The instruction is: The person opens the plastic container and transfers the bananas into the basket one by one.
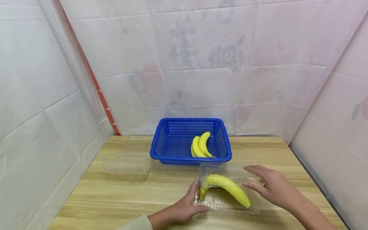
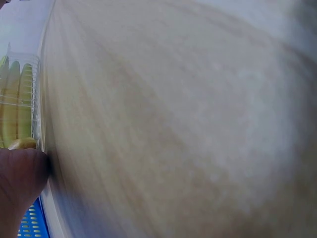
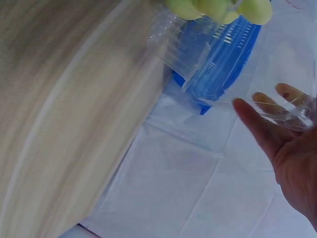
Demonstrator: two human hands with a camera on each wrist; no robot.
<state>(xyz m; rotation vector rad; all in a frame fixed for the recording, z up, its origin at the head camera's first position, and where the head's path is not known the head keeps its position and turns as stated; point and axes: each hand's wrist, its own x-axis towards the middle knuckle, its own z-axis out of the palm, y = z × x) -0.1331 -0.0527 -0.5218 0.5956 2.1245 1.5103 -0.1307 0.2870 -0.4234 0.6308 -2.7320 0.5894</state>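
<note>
My left hand (image 1: 188,204) grips the left end of a clear plastic box (image 1: 224,209), with its thumb on the near side. A bunch of yellow bananas (image 1: 230,188) lies inside the box, its brown stem end towards my left thumb; several bananas (image 2: 19,106) show side by side in the left wrist view. At the box's right end my right hand (image 1: 271,187) has its fingers and thumb spread by the clear plastic. In the right wrist view some right fingers (image 3: 270,101) appear through the transparent plastic.
A blue perforated basket (image 1: 191,158) stands behind the box, holding more bananas (image 1: 201,145) on its right side. Another clear plastic box (image 1: 126,164) sits on the wooden table (image 1: 115,195) at the left. White sheets (image 1: 195,86) enclose the table's back and sides.
</note>
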